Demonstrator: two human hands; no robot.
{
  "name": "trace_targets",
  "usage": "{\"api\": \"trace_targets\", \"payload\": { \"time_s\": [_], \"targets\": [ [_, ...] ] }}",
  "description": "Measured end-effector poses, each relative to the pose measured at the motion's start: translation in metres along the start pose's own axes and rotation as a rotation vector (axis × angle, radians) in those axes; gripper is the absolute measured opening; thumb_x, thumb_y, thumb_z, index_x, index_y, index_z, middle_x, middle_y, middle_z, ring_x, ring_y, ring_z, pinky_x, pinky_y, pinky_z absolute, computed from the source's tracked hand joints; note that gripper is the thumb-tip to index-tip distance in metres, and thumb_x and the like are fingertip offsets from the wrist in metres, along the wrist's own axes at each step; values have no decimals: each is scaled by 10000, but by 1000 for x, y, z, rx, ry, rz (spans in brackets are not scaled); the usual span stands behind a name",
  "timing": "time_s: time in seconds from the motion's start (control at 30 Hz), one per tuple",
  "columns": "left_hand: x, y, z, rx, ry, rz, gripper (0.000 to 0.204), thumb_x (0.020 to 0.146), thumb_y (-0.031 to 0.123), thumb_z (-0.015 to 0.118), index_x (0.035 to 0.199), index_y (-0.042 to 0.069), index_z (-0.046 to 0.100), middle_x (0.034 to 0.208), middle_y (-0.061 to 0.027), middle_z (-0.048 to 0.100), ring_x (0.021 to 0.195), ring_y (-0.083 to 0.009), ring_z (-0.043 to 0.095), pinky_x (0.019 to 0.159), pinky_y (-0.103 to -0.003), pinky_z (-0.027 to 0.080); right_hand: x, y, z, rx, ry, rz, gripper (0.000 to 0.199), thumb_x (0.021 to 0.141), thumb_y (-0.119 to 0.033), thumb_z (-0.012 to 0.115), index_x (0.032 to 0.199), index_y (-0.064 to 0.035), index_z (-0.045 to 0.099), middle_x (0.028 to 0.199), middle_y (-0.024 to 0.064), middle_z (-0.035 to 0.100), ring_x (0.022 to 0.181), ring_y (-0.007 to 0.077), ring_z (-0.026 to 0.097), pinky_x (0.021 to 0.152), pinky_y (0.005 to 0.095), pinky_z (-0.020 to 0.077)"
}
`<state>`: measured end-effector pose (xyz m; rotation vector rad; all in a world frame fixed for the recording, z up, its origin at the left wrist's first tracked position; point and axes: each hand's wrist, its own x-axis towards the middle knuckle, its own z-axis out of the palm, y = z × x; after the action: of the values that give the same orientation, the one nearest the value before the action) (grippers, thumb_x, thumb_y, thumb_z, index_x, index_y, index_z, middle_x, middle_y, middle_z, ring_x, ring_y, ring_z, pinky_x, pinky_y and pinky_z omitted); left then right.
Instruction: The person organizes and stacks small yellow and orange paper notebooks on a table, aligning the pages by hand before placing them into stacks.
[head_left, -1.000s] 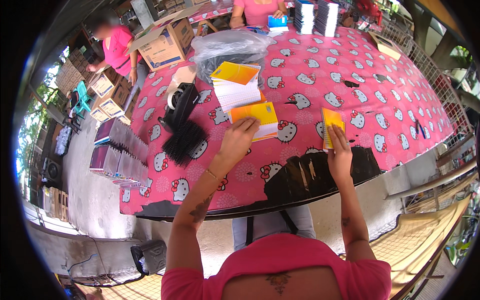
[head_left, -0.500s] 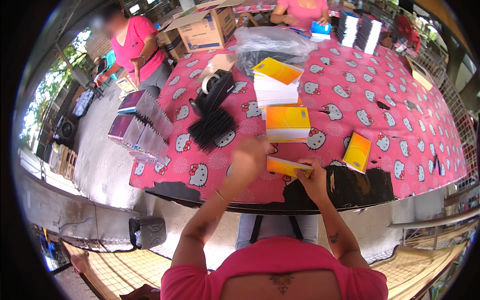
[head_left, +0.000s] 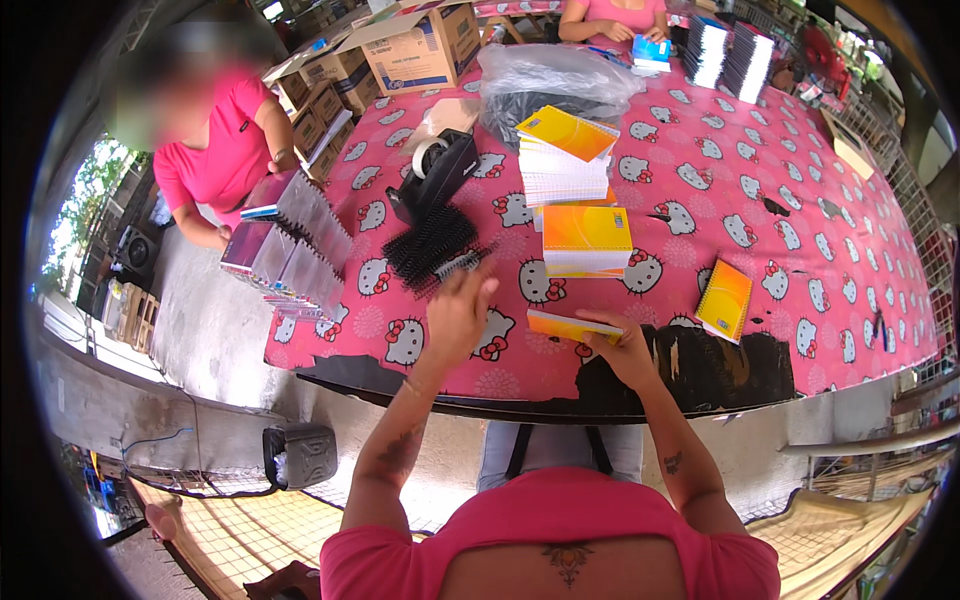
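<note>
Fingers of the right hand [head_left: 625, 350] pinch the right end of an orange booklet [head_left: 560, 325] in the head view, with the thumb on the near face. The booklet is tilted above the near part of the table, its strip of white page edges turned up; the grip at one end seems meant to leave that long edge uncovered. The left hand [head_left: 460, 312] is at the near right side of a heap of black coils [head_left: 428, 242]. Its fingers are stretched forward and blurred, so I cannot tell whether they pinch a coil. The heap lies on the left, probably to be within short reach of that hand.

Ahead, a near booklet stack [head_left: 587, 235] lies with an orange cover up, and a fanned stack [head_left: 565, 180] spreads just beyond it, its top cover skewed. Both appear set centrally so that either hand can get to them. A coil-bound notebook [head_left: 724, 300] lies flat on the right, perhaps to keep it apart from the stacks. A tape dispenser [head_left: 455, 165] stands beyond the heap, near a plastic bag [head_left: 555, 90]. At the left edge, a co-worker [head_left: 215, 165] leans beside upright-edged purple notebooks [head_left: 290, 240], piled apart from the orange ones
</note>
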<state>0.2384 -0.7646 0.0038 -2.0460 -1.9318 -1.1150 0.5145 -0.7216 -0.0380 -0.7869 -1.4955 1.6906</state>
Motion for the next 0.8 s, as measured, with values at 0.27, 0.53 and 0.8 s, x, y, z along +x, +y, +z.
{"api": "trace_targets", "payload": {
  "time_s": [0.27,0.53,0.8],
  "targets": [
    [-37,25,2,-355,2,-50,198,863,33,715,1060,28,732,876,-125,694,682,-187,655,607,-292,516,2,6,-3,-85,-50,-59,280,975,-88,623,1234,17,644,1142,47,688,1004,99,613,867,246,487],
    [-29,23,6,-374,-13,-57,213,829,19,745,1040,27,714,902,-112,680,758,-219,669,637,-306,522,4,12,-5,-81,-44,-69,285,979,-92,618,1244,12,638,1131,41,688,1000,94,610,865,242,483],
    [-22,22,4,-430,6,33,235,778,4,782,991,40,690,904,-94,644,757,-229,646,626,-318,503,4,10,-5,-85,-36,-79,289,979,-100,619,1245,10,637,1133,42,689,997,89,604,869,242,477]
  ]
}}
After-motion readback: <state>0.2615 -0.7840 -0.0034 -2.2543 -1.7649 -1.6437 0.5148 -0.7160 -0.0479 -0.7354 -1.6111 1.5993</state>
